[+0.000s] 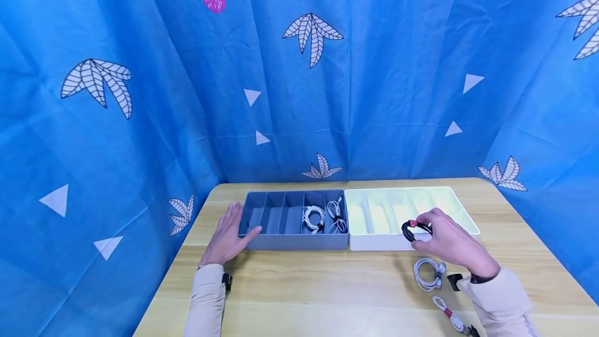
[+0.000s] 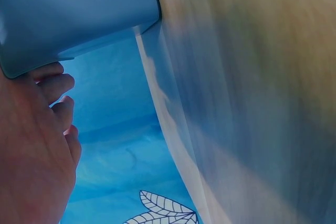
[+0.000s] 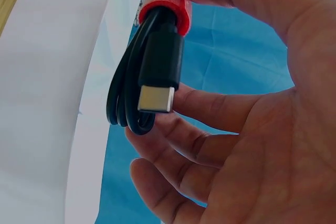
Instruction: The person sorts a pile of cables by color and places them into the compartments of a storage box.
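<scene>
My right hand (image 1: 446,238) pinches a coiled black USB-C cable (image 1: 409,231) above the front edge of the white divided box (image 1: 381,243). In the right wrist view a red strap (image 3: 167,4) binds the coil, and the metal plug (image 3: 156,99) points down. With straight fingers, my left hand (image 1: 229,235) touches the left end of the grey divided box (image 1: 299,242). Two coiled white cables, one round coil (image 1: 307,219) and one looser bundle (image 1: 336,211), lie in separate right-hand compartments of the grey box.
On the wooden table (image 1: 318,285), a coiled white cable (image 1: 418,277) lies in front of the white box. Nearer the front edge is a white cable with a red tie (image 1: 455,321), partly hidden by the right sleeve. A blue patterned curtain (image 1: 398,92) hangs behind the table.
</scene>
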Motion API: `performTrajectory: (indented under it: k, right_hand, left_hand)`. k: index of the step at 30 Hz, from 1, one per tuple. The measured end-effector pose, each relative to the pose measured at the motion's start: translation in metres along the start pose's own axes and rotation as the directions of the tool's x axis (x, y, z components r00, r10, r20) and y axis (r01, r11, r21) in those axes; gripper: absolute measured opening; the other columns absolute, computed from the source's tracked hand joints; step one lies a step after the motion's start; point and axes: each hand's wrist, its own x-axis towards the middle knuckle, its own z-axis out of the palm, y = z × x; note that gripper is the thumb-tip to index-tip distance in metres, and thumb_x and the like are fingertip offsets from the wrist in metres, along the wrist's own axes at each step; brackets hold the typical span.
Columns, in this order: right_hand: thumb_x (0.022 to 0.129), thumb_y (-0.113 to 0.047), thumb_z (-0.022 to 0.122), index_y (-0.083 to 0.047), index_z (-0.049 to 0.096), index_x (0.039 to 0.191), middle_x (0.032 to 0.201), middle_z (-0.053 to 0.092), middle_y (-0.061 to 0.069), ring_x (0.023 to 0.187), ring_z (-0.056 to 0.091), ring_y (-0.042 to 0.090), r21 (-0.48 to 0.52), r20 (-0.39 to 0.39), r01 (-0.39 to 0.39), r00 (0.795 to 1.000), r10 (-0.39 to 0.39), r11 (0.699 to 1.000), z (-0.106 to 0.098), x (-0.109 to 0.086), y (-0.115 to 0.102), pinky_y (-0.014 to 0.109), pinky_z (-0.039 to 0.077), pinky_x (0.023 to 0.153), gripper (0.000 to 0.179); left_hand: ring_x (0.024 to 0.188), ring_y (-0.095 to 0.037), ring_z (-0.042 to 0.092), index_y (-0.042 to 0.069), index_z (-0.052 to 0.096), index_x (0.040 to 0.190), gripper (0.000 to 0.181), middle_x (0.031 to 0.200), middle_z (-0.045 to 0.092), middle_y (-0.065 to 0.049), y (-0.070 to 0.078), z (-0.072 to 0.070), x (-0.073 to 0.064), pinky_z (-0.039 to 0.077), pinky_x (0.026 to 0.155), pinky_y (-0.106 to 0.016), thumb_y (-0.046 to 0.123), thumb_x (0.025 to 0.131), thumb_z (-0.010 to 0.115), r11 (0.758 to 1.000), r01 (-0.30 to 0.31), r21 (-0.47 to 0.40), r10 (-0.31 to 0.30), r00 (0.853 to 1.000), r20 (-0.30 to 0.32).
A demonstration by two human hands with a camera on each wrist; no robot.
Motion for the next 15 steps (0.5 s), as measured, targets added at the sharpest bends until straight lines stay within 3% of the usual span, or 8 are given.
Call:
performTrajectory:
  k: [8,15]
  right_hand:
    - [0.074,-0.025,0.089,0.008,0.069,0.115,0.116,0.064,0.024,0.084,0.056,0.023,0.018,-0.005,0.025,1.0,-0.025,1.0,-0.002,0.008,-0.007,0.034,0.047,0.069,0.057]
    - [0.074,-0.025,0.089,0.009,0.068,0.115,0.115,0.064,0.024,0.089,0.06,0.026,0.024,0.005,0.037,0.999,-0.037,0.999,-0.004,0.014,-0.011,0.039,0.052,0.075,0.057]
  left_hand:
    - [0.164,-0.037,0.003,0.007,0.011,0.167,0.106,0.176,0.005,-0.011,-0.001,0.0,0.001,0.008,0.132,-0.062,0.076,0.095,0.048,1.0,0.006,0.002,-0.006,1.0,0.002]
    - [0.164,-0.038,0.004,0.007,0.01,0.167,0.105,0.176,0.007,-0.014,-0.001,0.001,0.002,0.008,0.131,-0.062,0.075,0.096,0.049,1.0,0.002,0.004,-0.002,1.0,0.005]
